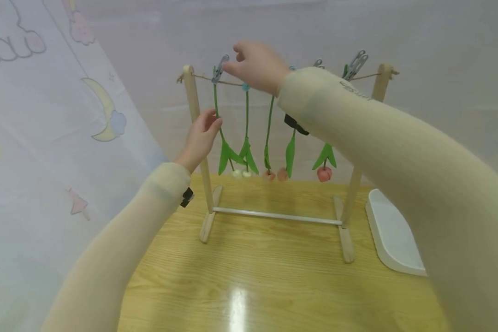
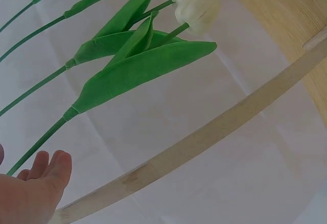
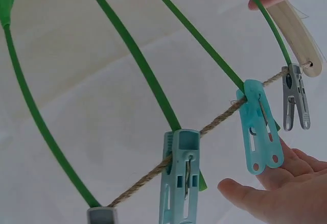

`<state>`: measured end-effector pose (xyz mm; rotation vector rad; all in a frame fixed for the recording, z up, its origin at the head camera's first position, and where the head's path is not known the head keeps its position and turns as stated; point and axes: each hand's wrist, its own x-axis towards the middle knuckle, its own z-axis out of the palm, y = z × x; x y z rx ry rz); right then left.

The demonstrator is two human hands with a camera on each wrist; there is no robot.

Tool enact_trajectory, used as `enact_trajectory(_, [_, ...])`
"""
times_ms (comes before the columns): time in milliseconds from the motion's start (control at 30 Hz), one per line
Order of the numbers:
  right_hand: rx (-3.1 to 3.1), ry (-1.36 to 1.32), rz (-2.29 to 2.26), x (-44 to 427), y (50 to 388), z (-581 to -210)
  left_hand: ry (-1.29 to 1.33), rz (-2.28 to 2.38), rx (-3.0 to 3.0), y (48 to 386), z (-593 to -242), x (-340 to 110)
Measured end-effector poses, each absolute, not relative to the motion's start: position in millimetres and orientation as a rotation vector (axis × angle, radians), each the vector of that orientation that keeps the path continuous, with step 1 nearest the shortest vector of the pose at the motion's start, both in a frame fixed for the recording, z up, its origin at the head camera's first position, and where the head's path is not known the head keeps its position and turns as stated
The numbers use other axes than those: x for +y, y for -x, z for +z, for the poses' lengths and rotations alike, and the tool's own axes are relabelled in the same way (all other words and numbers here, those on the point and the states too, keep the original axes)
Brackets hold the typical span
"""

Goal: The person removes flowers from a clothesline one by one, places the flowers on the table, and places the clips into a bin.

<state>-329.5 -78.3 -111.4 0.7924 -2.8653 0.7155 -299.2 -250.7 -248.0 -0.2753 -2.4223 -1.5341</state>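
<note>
Artificial tulips hang head-down from a twine [image 3: 222,118], their stems held by clothespins. My left hand [image 1: 200,139] is at the stem of the leftmost white tulip [image 1: 236,174]; the stem runs between thumb and fingers, which are loosely bent and do not close on it. A grey clothespin [image 3: 295,99] clips that stem to the twine. My right hand [image 1: 259,67] is just right of this clothespin, thumb and fingers spread apart with nothing between them. In the right wrist view, a light-blue clothespin [image 3: 259,127] stands in front of the right hand's fingers.
A wooden post [image 1: 192,99] on the left and another on the right carry the twine. A white rod [image 1: 274,215] joins their feet on the wood-grain table [image 1: 216,286]. Right of the rack lies a white tray [image 1: 392,235]. Pink tulips [image 1: 324,174] hang farther right.
</note>
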Motion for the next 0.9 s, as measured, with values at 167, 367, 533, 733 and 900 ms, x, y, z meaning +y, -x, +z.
enact_trajectory(167, [-2.880,-0.749,0.750,-90.2,335.0,-101.4,0.241,-1.562,-2.393,301.5,-247.9,-249.9])
enact_trajectory(367, [-2.904,-0.727,0.818,-94.1,336.2,-97.1,0.213,-1.623,-2.346,303.4,-247.5,-247.4])
enact_trajectory(533, [-2.907,-0.698,0.886,-94.9,336.6,-96.8,0.165,-1.706,-2.303,304.5,-247.4,-243.8])
enact_trajectory(733, [-2.842,-0.699,0.927,-94.5,334.6,-99.7,0.139,-1.760,-2.262,307.0,-248.4,-241.5])
enact_trajectory(900, [-2.797,-0.725,1.022,-93.8,333.8,-102.5,0.164,-1.781,-2.230,307.9,-249.4,-240.7])
